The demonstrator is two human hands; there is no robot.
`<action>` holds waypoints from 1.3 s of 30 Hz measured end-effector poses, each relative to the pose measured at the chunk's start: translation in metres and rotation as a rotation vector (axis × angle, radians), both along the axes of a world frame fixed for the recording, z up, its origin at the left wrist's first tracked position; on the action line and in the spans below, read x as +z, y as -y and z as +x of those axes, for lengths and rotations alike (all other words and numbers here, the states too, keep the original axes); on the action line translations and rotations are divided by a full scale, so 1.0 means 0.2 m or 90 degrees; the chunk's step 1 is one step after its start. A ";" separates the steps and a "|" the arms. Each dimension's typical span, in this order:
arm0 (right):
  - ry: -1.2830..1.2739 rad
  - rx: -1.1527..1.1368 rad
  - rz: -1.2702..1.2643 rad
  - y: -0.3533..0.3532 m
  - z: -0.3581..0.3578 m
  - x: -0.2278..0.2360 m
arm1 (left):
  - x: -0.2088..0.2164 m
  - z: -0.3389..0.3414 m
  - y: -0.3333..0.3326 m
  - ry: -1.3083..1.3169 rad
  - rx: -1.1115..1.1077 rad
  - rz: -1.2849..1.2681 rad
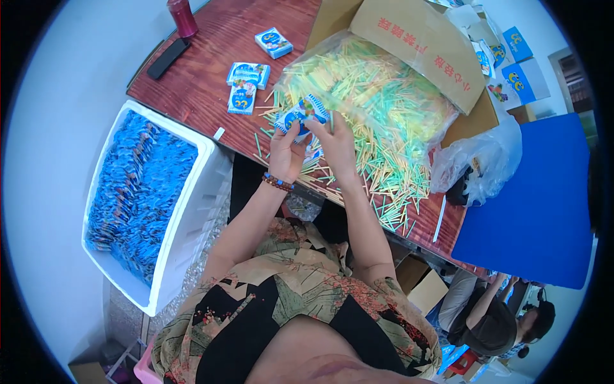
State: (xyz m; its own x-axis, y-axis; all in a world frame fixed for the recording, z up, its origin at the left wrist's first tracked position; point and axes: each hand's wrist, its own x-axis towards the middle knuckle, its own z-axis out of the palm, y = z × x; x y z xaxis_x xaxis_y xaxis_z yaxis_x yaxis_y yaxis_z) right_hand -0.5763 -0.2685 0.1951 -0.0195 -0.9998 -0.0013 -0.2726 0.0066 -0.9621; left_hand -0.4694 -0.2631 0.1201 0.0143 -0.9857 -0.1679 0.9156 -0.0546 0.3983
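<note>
A small blue-and-white packet [297,117] is held up over the near edge of the table, between my two hands. My left hand [285,157] grips its lower left side, with the thumb on its front. My right hand [339,148] pinches its right side. Just beyond and to the right lies a big heap of thin yellow and green sticks [384,137], spilling from a clear plastic bag [409,83] in an opened cardboard box [422,48]. Part of another packet [313,152] shows below my fingers. Whether anything is inside the held packet I cannot tell.
Blue-and-white packets [242,97] lie on the red-brown table [192,96], near a black case [169,59] and a red cylinder [183,18]. At left stands a white foam box [208,150] full of blue packets. A plastic bag [483,157] and blue board [531,205] are right; a person [492,320] sits beyond.
</note>
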 end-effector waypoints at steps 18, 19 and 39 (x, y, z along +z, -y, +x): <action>-0.375 0.267 -0.024 0.74 0.68 -0.24 | -0.15 0.47 -0.07 0.880 0.389 0.040; -0.375 0.263 -0.016 0.75 0.67 -0.25 | -0.15 0.44 -0.08 0.880 0.380 0.041; -0.356 -0.009 -0.172 -0.12 -0.24 -0.31 | -0.12 0.27 0.10 1.280 0.297 -0.171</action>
